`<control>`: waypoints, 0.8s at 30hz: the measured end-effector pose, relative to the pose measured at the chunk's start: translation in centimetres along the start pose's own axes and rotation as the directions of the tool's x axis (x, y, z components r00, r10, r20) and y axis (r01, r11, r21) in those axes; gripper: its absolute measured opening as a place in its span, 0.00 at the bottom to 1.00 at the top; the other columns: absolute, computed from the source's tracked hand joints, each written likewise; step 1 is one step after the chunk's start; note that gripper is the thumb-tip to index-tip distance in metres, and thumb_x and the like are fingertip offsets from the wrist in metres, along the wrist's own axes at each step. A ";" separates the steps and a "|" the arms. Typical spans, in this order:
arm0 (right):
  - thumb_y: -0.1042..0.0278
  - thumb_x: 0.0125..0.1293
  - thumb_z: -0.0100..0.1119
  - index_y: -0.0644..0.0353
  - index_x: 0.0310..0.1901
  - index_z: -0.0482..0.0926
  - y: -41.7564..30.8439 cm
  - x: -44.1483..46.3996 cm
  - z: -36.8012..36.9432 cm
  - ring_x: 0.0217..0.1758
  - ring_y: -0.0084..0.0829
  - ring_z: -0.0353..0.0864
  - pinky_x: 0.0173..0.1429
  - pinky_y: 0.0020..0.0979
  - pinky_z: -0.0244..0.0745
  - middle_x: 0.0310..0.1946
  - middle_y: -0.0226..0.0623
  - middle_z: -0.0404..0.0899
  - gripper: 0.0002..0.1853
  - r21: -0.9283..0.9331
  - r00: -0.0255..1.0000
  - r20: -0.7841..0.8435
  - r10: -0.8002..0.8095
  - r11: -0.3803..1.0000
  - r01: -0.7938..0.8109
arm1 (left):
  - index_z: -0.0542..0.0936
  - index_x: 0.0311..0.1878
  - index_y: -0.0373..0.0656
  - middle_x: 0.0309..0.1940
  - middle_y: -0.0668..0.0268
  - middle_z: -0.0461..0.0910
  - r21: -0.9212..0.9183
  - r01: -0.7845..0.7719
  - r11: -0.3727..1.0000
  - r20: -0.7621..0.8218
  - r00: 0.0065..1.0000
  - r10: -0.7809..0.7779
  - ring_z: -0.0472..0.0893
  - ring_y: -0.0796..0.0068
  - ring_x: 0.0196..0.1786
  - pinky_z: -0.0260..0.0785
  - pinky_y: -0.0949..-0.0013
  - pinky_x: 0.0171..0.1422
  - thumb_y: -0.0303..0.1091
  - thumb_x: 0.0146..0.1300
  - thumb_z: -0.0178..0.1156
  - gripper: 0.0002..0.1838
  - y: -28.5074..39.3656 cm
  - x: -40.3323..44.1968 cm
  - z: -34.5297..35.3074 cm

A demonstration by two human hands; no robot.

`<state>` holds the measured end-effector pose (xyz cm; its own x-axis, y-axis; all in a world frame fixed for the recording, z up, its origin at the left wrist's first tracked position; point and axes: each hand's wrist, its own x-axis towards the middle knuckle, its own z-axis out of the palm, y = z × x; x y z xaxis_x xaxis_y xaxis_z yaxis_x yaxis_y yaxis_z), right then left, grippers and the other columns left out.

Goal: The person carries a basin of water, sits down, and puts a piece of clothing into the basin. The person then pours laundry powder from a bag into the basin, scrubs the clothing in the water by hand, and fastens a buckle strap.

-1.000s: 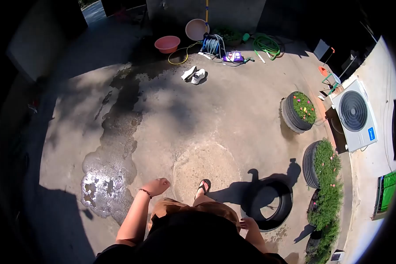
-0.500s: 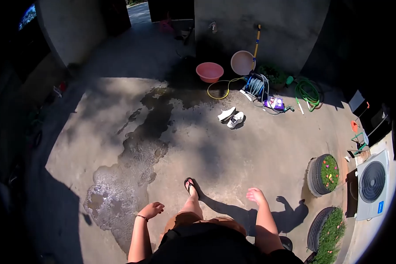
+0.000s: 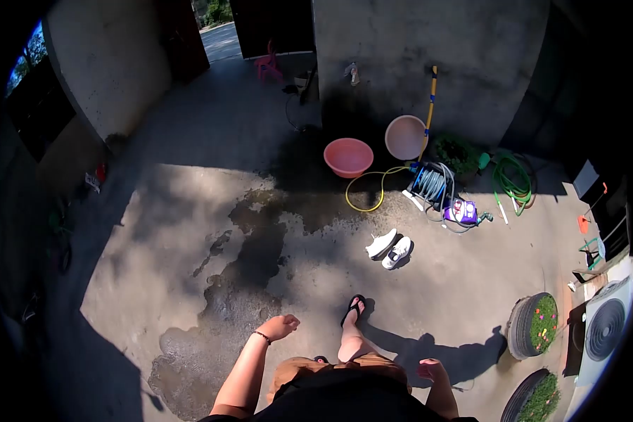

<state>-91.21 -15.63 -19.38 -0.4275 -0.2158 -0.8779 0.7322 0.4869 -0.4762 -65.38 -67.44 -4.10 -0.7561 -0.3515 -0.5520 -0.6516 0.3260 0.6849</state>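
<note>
My left hand (image 3: 278, 327), with a beaded bracelet at the wrist, hangs in front of my body over the wet patch's edge, its fingers loosely curled; whether it holds anything is too small to tell. Low at the right, my right hand (image 3: 431, 368) is beside my shorts (image 3: 288, 371), fingers partly bent and blurred. One foot in a black flip-flop (image 3: 354, 310) is forward on the concrete. Ahead of it lies a pair of white shoes (image 3: 389, 249). Beyond them are a pink basin (image 3: 348, 157), a paler basin (image 3: 405, 137) leaning on the wall, and a hose reel (image 3: 431, 183).
A wet patch (image 3: 211, 352) spreads at the left. Tyre planters (image 3: 524, 328) with flowers and an air conditioner unit (image 3: 605, 329) stand at the right. A green hose (image 3: 513, 184) is coiled at the back. A pink chair (image 3: 268, 63) stands near the doorway.
The view has tilted up and moved forward, so the shoes and basins appear lower and larger. The big tyre has left the view. My right hand has dropped from its raised position.
</note>
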 end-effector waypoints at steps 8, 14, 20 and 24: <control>0.60 0.65 0.47 0.62 0.36 0.76 -10.2 16.0 1.0 0.32 0.41 0.82 0.38 0.40 0.77 0.31 0.44 0.81 0.14 -0.065 0.970 0.107 0.218 0.975 -0.211 | 0.79 0.41 0.41 0.36 0.52 0.80 0.049 0.117 0.992 -0.064 0.991 -0.114 0.79 0.54 0.42 0.70 0.60 0.46 0.44 0.61 0.50 0.17 4.2 14.3 -7.5; 0.62 0.62 0.50 0.59 0.49 0.72 -37.3 23.2 9.9 0.38 0.42 0.82 0.43 0.42 0.76 0.40 0.48 0.80 0.16 -0.293 0.999 0.052 0.016 0.956 0.000 | 0.77 0.43 0.37 0.35 0.61 0.82 -0.155 0.042 0.987 -0.258 0.963 -0.081 0.80 0.70 0.40 0.70 0.70 0.46 0.36 0.64 0.51 0.13 11.6 20.3 -15.4; 0.64 0.65 0.45 0.59 0.47 0.74 -56.5 26.5 17.7 0.34 0.32 0.80 0.40 0.32 0.76 0.35 0.38 0.79 0.14 -0.265 0.934 0.208 -0.289 0.903 0.338 | 0.77 0.42 0.34 0.31 0.63 0.80 -0.222 0.127 0.967 -0.156 0.974 -0.164 0.78 0.74 0.36 0.69 0.72 0.44 0.35 0.65 0.50 0.13 11.9 26.6 -18.1; 0.64 0.67 0.44 0.59 0.46 0.74 -59.5 24.5 19.7 0.35 0.30 0.81 0.39 0.28 0.75 0.35 0.38 0.80 0.12 -0.051 0.886 0.246 -0.393 0.908 0.417 | 0.77 0.43 0.34 0.33 0.63 0.81 -0.176 0.140 0.974 -0.035 0.988 -0.148 0.78 0.75 0.37 0.70 0.72 0.44 0.35 0.64 0.50 0.13 11.1 32.8 -21.1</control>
<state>-134.79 -66.50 -13.53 -0.5358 -0.5907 -0.6033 0.4593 0.3955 -0.7953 -96.18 -93.91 -4.55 -0.6489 -0.4262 -0.6303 -0.7298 0.1143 0.6740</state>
